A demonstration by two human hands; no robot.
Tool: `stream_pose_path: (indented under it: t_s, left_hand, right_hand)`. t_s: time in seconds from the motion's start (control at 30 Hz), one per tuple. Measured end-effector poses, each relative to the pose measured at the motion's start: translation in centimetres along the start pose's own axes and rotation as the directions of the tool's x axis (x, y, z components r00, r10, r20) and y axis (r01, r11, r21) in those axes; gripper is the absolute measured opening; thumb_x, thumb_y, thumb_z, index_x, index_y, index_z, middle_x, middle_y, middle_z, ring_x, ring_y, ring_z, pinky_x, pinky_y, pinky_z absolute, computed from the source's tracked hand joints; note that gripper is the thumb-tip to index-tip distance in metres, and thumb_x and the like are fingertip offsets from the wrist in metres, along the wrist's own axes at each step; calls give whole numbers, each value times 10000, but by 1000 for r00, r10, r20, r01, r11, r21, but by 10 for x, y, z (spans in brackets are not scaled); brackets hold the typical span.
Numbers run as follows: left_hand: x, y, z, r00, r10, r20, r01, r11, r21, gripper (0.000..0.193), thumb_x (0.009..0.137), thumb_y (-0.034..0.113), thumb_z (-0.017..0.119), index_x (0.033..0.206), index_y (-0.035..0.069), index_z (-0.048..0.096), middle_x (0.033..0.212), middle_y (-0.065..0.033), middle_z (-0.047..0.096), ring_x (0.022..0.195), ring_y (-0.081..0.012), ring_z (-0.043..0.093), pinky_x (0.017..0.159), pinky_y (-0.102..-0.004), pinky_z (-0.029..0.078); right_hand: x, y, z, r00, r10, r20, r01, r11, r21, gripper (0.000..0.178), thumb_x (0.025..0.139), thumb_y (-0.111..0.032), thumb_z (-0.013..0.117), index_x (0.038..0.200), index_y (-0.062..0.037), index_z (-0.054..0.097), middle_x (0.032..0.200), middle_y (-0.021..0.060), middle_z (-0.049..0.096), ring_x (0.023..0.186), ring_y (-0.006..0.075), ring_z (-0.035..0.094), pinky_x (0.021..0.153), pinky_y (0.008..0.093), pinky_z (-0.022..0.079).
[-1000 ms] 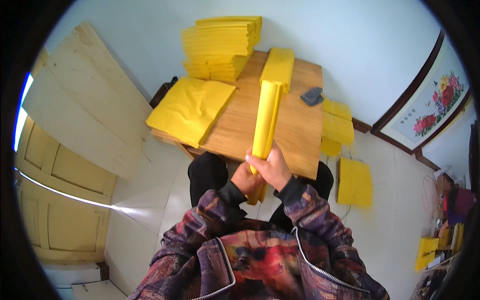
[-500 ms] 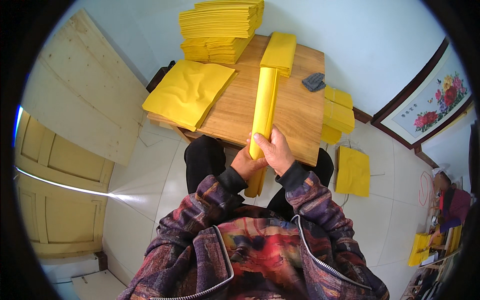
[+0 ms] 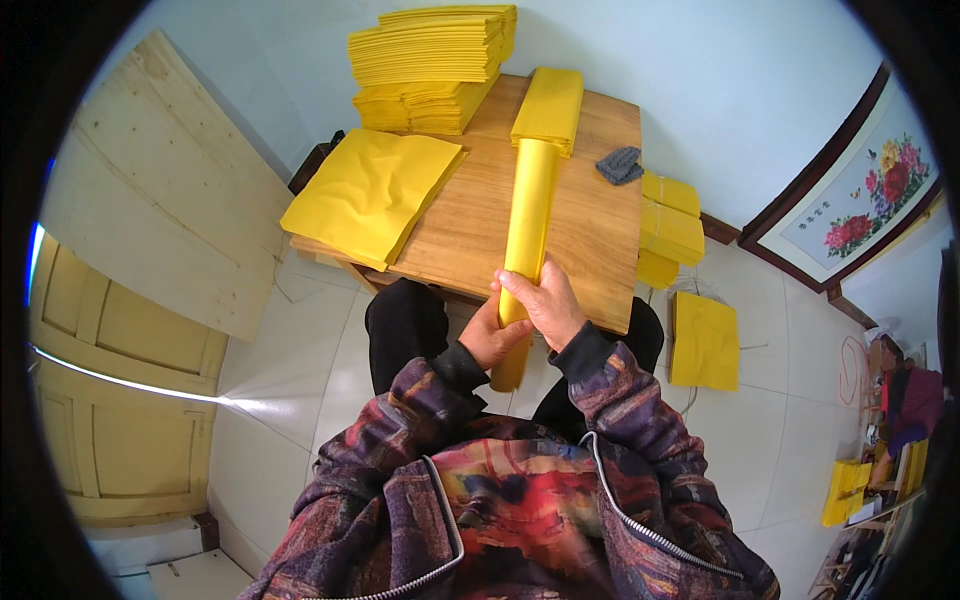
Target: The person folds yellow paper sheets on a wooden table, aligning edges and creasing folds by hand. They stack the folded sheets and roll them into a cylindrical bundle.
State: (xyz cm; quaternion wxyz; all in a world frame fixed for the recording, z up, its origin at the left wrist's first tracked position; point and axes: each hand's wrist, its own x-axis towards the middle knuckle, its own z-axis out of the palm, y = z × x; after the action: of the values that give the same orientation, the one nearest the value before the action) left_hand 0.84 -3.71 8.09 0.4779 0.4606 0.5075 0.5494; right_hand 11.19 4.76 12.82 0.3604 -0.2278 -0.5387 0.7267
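My left hand (image 3: pixel 486 334) and my right hand (image 3: pixel 548 306) are both closed round a long roll of yellow sheet (image 3: pixel 530 205). It could be paper or thin cloth; I cannot tell which. The roll slants away from me over the table's near edge, its lower end hanging below my hands between my knees. Its far end meets a folded yellow bundle (image 3: pixel 550 105) on the wooden table (image 3: pixel 590 230). To the left, slightly creased yellow sheets (image 3: pixel 375 190) lie flat, reaching past the table edge.
Tall piles of folded yellow sheets (image 3: pixel 430 55) stand at the back left. A crumpled grey cloth (image 3: pixel 620 166) is on the right. Beyond the table are tied yellow bundles (image 3: pixel 672 225) and a flat yellow stack (image 3: pixel 705 342). Another person (image 3: pixel 912 405) is at far right.
The roll has turned in my hands: the open fold along its right side has given way to a smoother, rounder surface. Both hands keep their hold at nearly the same place.
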Motion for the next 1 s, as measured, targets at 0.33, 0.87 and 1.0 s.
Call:
stream_pose_path:
  t_s: [0.33, 0.87, 1.0]
  left_hand:
    - [3, 13, 1, 992, -72, 100, 88, 981, -175, 392, 796, 127, 745, 1104, 9, 533, 927, -104, 637, 865, -242, 635, 806, -352, 508]
    - [0, 20, 3, 966, 94, -240, 116, 675, 728, 496, 729, 214, 749, 1134, 44, 520, 874, -240, 641, 843, -400, 629, 729, -427, 510]
    - [-2, 18, -10, 999, 48, 26, -54, 887, 458, 541, 726, 170, 767, 1185, 32, 517, 939, -160, 646, 867, -276, 637, 773, -364, 502]
  right_hand:
    - [5, -15, 4, 999, 54, -8, -52, 981, 187, 323, 837, -115, 680, 1094, -23, 507, 884, 46, 562, 796, 150, 578, 721, 298, 504]
    - [5, -10, 1, 987, 41, -157, 14, 943, 333, 339, 813, -88, 721, 1079, 5, 533, 895, 63, 577, 763, 182, 619, 725, 310, 502]
    - [4, -8, -9, 1000, -3, -4, 4, 886, 465, 362, 813, -102, 728, 1099, -10, 527, 869, 69, 589, 779, 191, 622, 723, 329, 503]
